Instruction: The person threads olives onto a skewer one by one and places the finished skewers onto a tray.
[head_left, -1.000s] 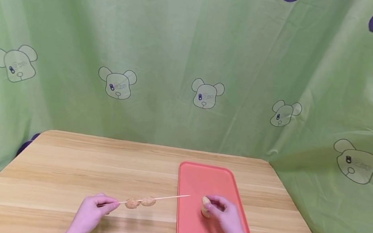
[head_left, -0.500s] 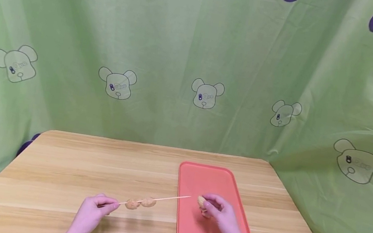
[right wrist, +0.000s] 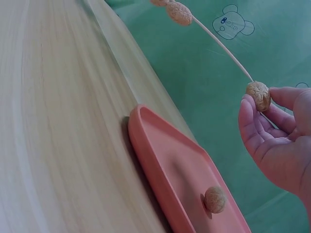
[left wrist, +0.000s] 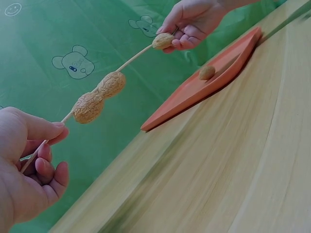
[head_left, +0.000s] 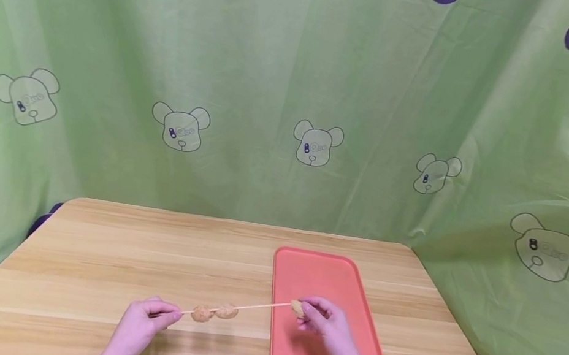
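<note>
My left hand pinches the near end of a thin wooden skewer, its tail crossing the palm in the left wrist view. Two wrinkled tan-brown balls, like fried meatballs, sit against each other on the skewer: one ball nearer that hand, the other ball beyond it. Between thumb and fingers my right hand holds a third wrinkled ball, above the tray. The skewer's far end meets this ball; how deep it goes cannot be told.
A red-pink tray lies on the right part of the wooden table. One more ball rests on it, hidden by the right hand in the head view. A green curtain with bear prints hangs behind the table.
My right hand has lifted its ball off the tray area and moved left, bringing it to the skewer's far end. My left hand has stayed nearly still.
</note>
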A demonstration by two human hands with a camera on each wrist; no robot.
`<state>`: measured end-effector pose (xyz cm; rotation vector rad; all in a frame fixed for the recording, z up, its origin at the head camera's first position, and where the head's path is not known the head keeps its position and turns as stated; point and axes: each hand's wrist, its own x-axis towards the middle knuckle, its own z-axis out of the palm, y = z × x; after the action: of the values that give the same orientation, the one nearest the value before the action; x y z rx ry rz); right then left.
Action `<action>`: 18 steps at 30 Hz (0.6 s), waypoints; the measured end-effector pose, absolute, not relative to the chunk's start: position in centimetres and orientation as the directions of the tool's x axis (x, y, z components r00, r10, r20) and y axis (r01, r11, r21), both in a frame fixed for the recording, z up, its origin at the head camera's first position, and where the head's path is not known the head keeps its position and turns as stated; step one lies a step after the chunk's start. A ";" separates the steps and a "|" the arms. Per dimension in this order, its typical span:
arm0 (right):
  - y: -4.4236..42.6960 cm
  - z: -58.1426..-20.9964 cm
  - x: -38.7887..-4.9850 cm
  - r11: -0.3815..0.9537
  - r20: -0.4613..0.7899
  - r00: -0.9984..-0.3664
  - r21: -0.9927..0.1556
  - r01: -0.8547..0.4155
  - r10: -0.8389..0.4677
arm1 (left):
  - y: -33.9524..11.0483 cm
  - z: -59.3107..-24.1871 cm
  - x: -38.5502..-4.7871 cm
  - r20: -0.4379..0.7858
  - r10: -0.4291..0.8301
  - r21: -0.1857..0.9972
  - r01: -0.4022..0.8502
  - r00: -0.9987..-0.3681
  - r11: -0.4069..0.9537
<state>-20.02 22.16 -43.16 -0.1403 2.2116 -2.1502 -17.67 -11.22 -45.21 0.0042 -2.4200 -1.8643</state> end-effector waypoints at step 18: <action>22.4 -43.9 -20.1 -0.027 0.012 -0.993 -1.000 -0.009 -0.117 | -11.3 -45.3 -17.5 0.103 -0.029 0.959 0.091 -0.994 0.268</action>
<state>-20.14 22.41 -43.95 -0.1384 2.1374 -2.1945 -17.51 -11.28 -45.34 -0.0596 -2.4203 -1.8422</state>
